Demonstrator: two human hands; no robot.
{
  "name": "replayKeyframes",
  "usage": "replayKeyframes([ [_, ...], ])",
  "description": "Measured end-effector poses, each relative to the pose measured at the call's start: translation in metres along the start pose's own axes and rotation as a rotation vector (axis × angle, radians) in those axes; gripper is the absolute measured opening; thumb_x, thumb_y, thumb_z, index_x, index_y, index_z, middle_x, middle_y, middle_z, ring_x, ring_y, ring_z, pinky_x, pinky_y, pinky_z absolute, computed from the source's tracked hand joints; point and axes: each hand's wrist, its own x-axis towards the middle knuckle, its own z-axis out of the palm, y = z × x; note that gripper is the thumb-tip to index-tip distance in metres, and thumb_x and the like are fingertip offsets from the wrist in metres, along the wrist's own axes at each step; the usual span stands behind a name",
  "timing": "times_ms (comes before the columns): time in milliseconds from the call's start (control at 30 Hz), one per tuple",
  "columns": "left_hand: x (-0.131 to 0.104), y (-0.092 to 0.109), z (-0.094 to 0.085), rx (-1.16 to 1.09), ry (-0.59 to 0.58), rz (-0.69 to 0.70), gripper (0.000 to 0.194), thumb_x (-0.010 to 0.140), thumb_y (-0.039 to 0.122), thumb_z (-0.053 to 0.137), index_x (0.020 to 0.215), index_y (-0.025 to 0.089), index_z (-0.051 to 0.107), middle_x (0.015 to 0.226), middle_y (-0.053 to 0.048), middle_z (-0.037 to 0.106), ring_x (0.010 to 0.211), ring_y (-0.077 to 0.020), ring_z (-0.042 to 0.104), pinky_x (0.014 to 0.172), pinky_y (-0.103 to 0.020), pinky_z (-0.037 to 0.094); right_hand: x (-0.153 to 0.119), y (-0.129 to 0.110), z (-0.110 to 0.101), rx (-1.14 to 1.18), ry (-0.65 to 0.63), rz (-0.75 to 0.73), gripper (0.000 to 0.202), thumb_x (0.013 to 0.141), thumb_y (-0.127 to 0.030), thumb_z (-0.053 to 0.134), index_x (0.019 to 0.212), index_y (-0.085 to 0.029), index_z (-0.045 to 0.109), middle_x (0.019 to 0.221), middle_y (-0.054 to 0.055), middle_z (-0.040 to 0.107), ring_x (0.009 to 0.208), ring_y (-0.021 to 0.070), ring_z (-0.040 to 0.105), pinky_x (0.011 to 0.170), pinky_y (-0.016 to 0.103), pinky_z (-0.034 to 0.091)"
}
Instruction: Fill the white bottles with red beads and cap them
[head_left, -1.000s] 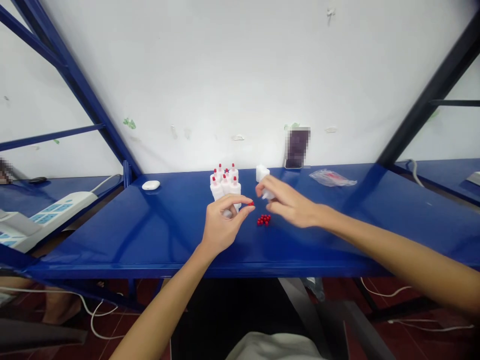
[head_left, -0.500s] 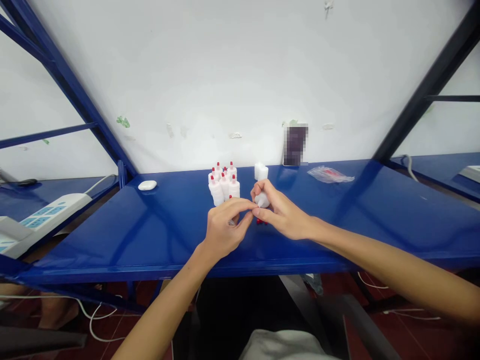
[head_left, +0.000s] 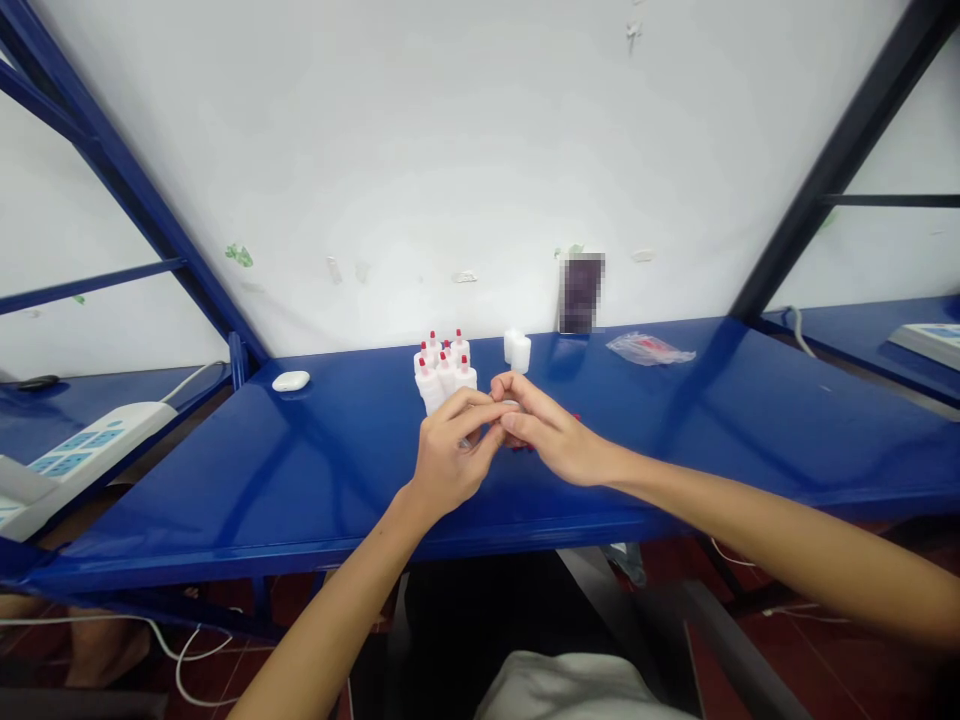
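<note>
My left hand (head_left: 455, 447) is closed in a pinch, thumb and fingertips meeting the fingers of my right hand above the table. What the left fingertips pinch, if anything, is hidden. My right hand (head_left: 553, 437) is curled round a small white squeeze bottle (head_left: 511, 404), which now shows only as a sliver between the hands. Behind my left hand stands a group of several white bottles (head_left: 431, 385) with red caps, upright and close together. White bottles without red caps (head_left: 519, 353) stand behind my right hand. Small red caps (head_left: 529, 449) peek out beneath the hands.
The blue table (head_left: 322, 480) runs along a white wall. A clear plastic bag (head_left: 649, 349) with red bits lies at right. A blurred-out dark device (head_left: 581, 292) leans on the wall. A white case (head_left: 290, 381) and a power strip (head_left: 86, 450) are at left.
My hands have drawn closer together, and the right fingers have turned so the bottle and its nozzle are mostly covered. The view has shifted slightly.
</note>
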Motion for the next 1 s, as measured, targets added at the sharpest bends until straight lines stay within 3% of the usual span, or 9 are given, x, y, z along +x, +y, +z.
replayKeyframes([
  [167,0.008,0.003,0.002,-0.032,0.016,-0.092,0.014,0.093,0.024,0.063,0.098,0.019,0.075,0.090,-0.003,0.062,0.063,-0.0078,0.055,0.059,-0.021,0.048,0.009,0.003,0.001,0.308,0.041,0.057,0.019,0.092,-0.035,0.056,0.101,-0.024,0.043,0.077,-0.004,0.042,0.063,0.0120,0.037,0.060,0.027,0.032],
  [367,0.019,-0.003,0.006,0.030,-0.070,-0.129,0.018,0.096,0.025,0.059,0.103,0.020,0.074,0.103,-0.005,0.060,0.062,-0.0067,0.053,0.061,-0.023,0.050,0.017,0.002,-0.012,0.257,0.072,0.048,0.025,0.089,-0.041,0.060,0.102,-0.024,0.048,0.080,-0.002,0.051,0.063,0.0123,0.045,0.057,0.027,0.040],
  [467,0.025,-0.013,-0.004,0.060,-0.020,-0.167,0.017,0.095,0.029,0.060,0.099,0.019,0.073,0.103,-0.006,0.063,0.066,-0.0090,0.056,0.063,-0.024,0.049,0.027,0.014,-0.051,0.112,0.127,0.073,0.033,0.089,-0.047,0.060,0.110,-0.024,0.049,0.099,0.002,0.059,0.073,0.0147,0.060,0.064,0.031,0.052],
  [533,0.026,-0.022,-0.014,0.059,0.043,-0.205,0.017,0.095,0.032,0.060,0.096,0.019,0.072,0.099,-0.005,0.067,0.075,-0.0127,0.060,0.066,-0.024,0.049,0.034,0.031,-0.094,-0.054,0.451,0.094,0.029,0.089,-0.039,0.061,0.111,-0.026,0.047,0.101,0.000,0.059,0.068,0.0116,0.063,0.062,0.028,0.053],
  [600,0.025,-0.030,-0.024,0.071,0.043,-0.236,0.018,0.095,0.034,0.060,0.094,0.018,0.070,0.094,-0.004,0.069,0.074,-0.0131,0.060,0.064,-0.025,0.047,0.041,0.050,-0.144,-0.192,0.913,0.264,0.019,0.091,-0.028,0.060,0.104,-0.025,0.046,0.084,-0.005,0.057,0.057,0.0080,0.059,0.054,0.021,0.050],
  [633,0.023,-0.033,-0.027,0.096,0.027,-0.247,0.019,0.095,0.034,0.060,0.094,0.018,0.070,0.091,-0.003,0.069,0.070,-0.0122,0.058,0.063,-0.025,0.046,0.044,0.059,-0.167,-0.201,1.007,0.328,0.016,0.093,-0.026,0.059,0.100,-0.024,0.045,0.077,-0.006,0.055,0.053,0.0075,0.055,0.050,0.020,0.048],
  [733,0.018,-0.036,-0.030,0.204,-0.070,-0.248,0.018,0.096,0.033,0.057,0.094,0.019,0.067,0.084,0.000,0.068,0.057,-0.0095,0.050,0.061,-0.025,0.043,0.052,0.080,-0.222,-0.194,1.099,0.426,0.018,0.094,-0.024,0.061,0.090,-0.021,0.043,0.062,-0.007,0.052,0.047,0.0092,0.053,0.047,0.021,0.051],
  [800,0.016,-0.036,-0.028,0.272,-0.152,-0.231,0.018,0.098,0.033,0.054,0.094,0.019,0.065,0.084,0.001,0.068,0.056,-0.0093,0.049,0.061,-0.025,0.042,0.055,0.089,-0.243,-0.201,1.119,0.455,0.020,0.094,-0.022,0.063,0.085,-0.020,0.045,0.055,-0.006,0.051,0.047,0.0103,0.055,0.047,0.022,0.052],
  [1000,0.012,-0.037,-0.024,0.363,-0.267,-0.228,0.017,0.099,0.030,0.051,0.092,0.019,0.063,0.087,-0.001,0.069,0.065,-0.0118,0.056,0.064,-0.025,0.042,0.064,0.103,-0.260,-0.260,1.080,0.486,0.027,0.081,-0.014,0.079,0.073,-0.016,0.052,0.049,0.000,0.057,0.046,0.0119,0.059,0.044,0.021,0.054],
])
